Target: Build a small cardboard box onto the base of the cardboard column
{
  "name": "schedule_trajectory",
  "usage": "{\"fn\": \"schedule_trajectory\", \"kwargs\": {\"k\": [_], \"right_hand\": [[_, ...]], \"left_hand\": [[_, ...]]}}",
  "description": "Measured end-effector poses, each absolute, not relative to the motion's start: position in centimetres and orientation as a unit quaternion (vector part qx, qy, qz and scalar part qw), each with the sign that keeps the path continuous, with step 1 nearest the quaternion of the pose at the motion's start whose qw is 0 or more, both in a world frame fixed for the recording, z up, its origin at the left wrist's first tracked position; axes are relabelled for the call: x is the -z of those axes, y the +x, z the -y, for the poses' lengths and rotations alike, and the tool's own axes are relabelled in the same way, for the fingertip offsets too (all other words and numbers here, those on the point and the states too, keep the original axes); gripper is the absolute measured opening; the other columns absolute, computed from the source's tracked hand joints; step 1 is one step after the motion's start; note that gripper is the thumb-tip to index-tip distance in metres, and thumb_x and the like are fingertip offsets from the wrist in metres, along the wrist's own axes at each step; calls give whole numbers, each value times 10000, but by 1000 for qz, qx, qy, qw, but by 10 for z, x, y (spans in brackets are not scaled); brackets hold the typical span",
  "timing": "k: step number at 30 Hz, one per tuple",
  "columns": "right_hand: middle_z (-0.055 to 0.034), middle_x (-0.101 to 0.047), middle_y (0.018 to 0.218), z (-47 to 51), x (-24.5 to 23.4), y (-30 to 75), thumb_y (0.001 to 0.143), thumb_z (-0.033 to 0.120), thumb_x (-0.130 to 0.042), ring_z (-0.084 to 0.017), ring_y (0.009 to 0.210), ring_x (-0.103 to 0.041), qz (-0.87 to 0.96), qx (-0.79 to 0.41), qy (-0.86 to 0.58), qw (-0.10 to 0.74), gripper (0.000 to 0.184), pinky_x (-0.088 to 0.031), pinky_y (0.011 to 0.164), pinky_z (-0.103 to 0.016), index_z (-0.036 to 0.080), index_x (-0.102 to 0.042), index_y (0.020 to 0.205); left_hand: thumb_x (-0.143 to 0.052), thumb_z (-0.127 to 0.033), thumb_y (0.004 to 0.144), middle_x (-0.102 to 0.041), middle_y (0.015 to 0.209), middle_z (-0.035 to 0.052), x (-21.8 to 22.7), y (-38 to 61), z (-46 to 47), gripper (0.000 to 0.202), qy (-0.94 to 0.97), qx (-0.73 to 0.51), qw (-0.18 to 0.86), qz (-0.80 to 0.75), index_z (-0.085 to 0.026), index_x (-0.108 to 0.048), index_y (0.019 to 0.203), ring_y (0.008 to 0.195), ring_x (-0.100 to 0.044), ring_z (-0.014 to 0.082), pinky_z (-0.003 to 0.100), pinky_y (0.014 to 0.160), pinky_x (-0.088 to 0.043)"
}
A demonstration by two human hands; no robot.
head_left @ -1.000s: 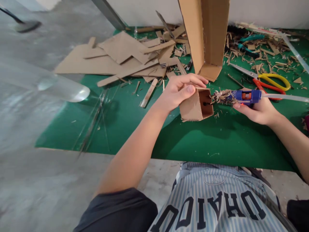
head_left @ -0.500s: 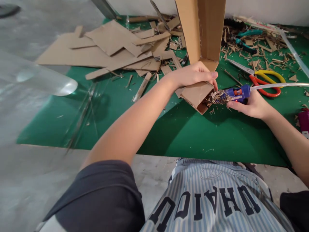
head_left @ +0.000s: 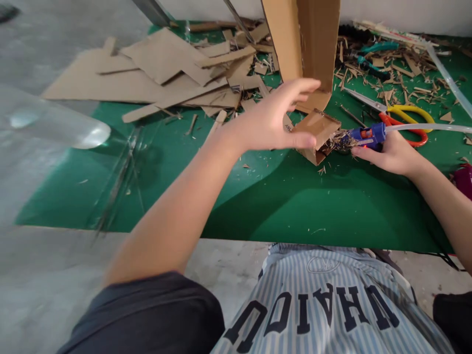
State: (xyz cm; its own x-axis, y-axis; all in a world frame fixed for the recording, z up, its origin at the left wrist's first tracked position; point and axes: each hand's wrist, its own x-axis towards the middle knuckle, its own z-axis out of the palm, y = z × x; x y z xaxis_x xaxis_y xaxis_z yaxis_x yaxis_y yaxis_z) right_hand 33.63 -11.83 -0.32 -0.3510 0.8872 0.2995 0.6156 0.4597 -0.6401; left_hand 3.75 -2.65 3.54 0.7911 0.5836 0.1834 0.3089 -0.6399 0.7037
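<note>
My right hand (head_left: 396, 153) is wrapped round a blue glue gun (head_left: 370, 135), with a long clear glue stick (head_left: 431, 127) running out of its back. Cardboard shreds cling to the gun's front, and its nozzle is hidden among them at the open end of a small cardboard box (head_left: 320, 129). My left hand (head_left: 275, 120) is beside that box, thumb and fingers spread apart, holding nothing. The thumb overlaps the box's near side; whether it touches I cannot tell. Behind the box rises a tall folded cardboard piece (head_left: 319, 44).
Orange-and-yellow scissors (head_left: 409, 115) lie behind the glue gun. Teal-handled pliers (head_left: 372, 66) sit among scraps at the back right. Cardboard sheets (head_left: 158, 59) are piled at the back left of the green mat (head_left: 165, 196). A purple object (head_left: 463, 181) is at the right edge.
My left hand has let go of the small box, drawn back to the left and opened. The box and glue gun have shifted slightly in view, the box now turned differently.
</note>
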Motion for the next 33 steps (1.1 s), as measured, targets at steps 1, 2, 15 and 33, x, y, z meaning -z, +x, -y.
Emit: {"fn": "schedule_trajectory", "kwargs": {"k": [1,2,15,33], "right_hand": [[-19,-607,650,119,4,336,896,553,-694,-156,585,-544,793,-207,-475,320,383,-461,507,-323,193,-622,786],[-24,-616,666,119,5,335,902,549,-689,-165,600,-560,791,-198,-480,323,377,-473,518,-331,194,-619,796],[-19,-622,635,118,-3,323,913,468,-689,-168,581,-589,783,-189,-481,346,318,-503,497,-319,195,-617,768],[1,-557,571,126,-22,305,921,481,-657,-105,470,-498,657,-315,-622,285,379,-404,446,-259,191,-574,691]], "left_hand": [[-870,-764,567,-350,1647,143,-26,32,37,1216,882,-218,312,-277,-291,-354,1560,1511,-385,444,621,1218,-412],[-912,-735,511,-390,1606,139,-16,28,48,1210,873,-256,290,-297,-310,-407,1525,1483,-419,444,602,1213,-429],[-776,-635,798,-592,1335,108,31,54,76,715,780,-441,258,-360,-266,-475,1332,1113,-659,253,378,864,-613],[-775,-685,777,-638,1322,78,38,48,51,678,760,-454,313,-344,-301,-517,1274,1014,-725,201,306,756,-642]]}}
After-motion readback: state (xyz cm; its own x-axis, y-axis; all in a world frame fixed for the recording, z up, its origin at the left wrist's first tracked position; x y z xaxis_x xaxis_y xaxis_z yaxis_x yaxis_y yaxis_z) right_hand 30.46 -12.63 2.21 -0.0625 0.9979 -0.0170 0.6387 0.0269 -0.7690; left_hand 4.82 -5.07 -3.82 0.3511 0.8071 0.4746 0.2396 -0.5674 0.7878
